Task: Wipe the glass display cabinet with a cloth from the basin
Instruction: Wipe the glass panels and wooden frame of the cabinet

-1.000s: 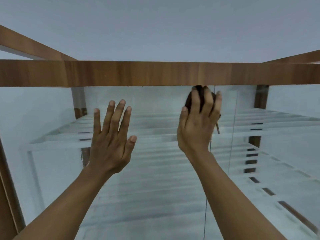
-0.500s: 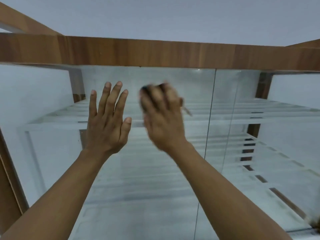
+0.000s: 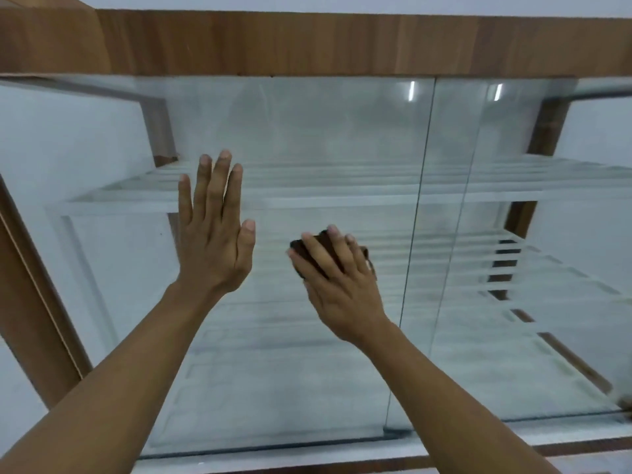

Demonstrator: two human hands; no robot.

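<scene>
Now: right grip (image 3: 342,278) lies flat, fingers extended, pressing the dark cloth (image 3: 307,248) onto the cabinet's glass pane (image 3: 307,131). Left grip (image 3: 215,241) rests open-palmed just to its left. Most bare glass lies above and to its right, toward the seam (image 3: 422,200); judged the next stroke's direction.

Glass display cabinet (image 3: 307,42): brown wood-grain frame, front made of two glass panes meeting at a vertical seam (image 3: 420,200), white slatted shelves visible behind them, glass looks hazy and streaked. Cloth (image 3: 316,238): small, dark brown, bunched into a wad, pressed flat against the left pane (image 3: 307,131) at about mid-height, a bit left of the seam. It's mostly covered by the right hand (image 3: 342,289), so only its top and left edges show.
</scene>
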